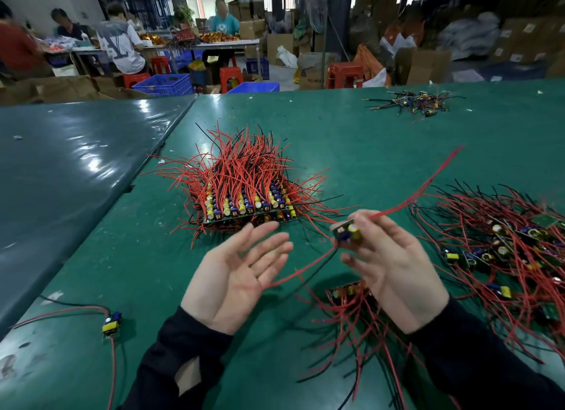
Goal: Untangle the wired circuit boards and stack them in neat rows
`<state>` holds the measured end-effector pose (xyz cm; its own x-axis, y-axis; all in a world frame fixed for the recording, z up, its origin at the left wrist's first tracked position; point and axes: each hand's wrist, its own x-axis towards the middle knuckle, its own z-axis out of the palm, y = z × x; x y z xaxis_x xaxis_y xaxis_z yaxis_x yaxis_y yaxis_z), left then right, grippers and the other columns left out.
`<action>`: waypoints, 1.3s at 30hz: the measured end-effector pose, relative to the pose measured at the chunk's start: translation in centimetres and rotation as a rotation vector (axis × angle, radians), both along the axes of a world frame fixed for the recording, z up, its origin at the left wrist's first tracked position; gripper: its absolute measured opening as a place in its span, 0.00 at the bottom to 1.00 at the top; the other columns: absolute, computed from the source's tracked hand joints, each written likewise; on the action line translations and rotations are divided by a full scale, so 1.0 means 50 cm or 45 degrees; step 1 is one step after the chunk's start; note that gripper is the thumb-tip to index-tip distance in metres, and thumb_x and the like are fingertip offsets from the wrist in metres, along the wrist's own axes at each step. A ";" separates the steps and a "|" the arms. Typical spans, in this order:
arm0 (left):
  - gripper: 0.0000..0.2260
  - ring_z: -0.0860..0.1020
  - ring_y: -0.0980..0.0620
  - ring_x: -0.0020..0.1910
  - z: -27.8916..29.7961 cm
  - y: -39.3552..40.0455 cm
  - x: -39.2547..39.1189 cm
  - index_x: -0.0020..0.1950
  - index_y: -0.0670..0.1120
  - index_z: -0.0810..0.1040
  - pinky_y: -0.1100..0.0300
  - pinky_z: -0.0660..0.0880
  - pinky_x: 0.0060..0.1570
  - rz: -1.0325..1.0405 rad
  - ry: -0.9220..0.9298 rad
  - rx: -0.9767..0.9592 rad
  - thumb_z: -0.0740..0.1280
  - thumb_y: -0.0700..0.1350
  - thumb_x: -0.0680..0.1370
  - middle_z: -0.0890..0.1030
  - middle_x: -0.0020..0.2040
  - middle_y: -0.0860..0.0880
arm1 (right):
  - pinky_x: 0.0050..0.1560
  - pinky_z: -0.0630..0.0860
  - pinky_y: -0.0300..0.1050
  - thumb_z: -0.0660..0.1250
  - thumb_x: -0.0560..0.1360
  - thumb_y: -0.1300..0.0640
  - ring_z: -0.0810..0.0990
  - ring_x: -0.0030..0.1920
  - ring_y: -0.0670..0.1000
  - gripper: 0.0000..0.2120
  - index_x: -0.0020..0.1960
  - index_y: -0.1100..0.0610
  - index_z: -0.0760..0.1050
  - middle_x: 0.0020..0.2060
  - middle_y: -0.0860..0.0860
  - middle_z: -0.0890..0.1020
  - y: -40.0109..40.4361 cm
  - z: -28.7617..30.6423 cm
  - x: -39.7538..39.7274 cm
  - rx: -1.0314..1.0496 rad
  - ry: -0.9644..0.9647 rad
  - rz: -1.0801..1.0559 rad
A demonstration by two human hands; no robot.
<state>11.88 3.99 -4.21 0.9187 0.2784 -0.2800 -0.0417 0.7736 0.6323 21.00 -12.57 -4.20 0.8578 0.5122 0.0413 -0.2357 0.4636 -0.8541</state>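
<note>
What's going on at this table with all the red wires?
A person is sorting small wired circuit boards. The right hand pinches one board, its red wires trailing, while the left hand is open, palm up. A neat stack sits ahead on the green table; a tangled pile waits at right.

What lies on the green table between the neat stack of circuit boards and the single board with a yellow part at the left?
In the head view, only bare green table mat separates the neat stack from the single board.
</note>
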 end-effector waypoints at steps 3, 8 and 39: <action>0.19 0.84 0.46 0.42 -0.002 -0.009 -0.001 0.52 0.38 0.83 0.59 0.81 0.38 -0.267 0.039 0.181 0.62 0.48 0.70 0.84 0.47 0.39 | 0.33 0.77 0.35 0.69 0.64 0.57 0.83 0.34 0.49 0.05 0.40 0.53 0.77 0.34 0.52 0.84 0.000 0.007 0.008 0.105 0.144 -0.187; 0.28 0.84 0.44 0.45 0.010 -0.008 -0.009 0.57 0.36 0.81 0.57 0.81 0.42 -0.465 -0.188 0.028 0.64 0.58 0.70 0.83 0.49 0.38 | 0.35 0.79 0.36 0.68 0.64 0.59 0.84 0.36 0.50 0.05 0.40 0.56 0.76 0.33 0.54 0.84 0.002 0.004 0.009 0.122 0.117 -0.227; 0.10 0.82 0.52 0.35 -0.002 -0.056 -0.006 0.38 0.44 0.86 0.64 0.78 0.40 0.308 -0.188 1.005 0.75 0.46 0.60 0.85 0.37 0.43 | 0.36 0.78 0.43 0.73 0.69 0.55 0.84 0.39 0.58 0.12 0.49 0.61 0.80 0.43 0.57 0.85 0.000 -0.007 -0.024 -0.343 -0.178 0.518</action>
<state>11.56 1.19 -4.33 0.8202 0.5365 0.1986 -0.2746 0.0648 0.9594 19.79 -12.55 -4.55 0.5824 0.8120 -0.0384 -0.2265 0.1168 -0.9670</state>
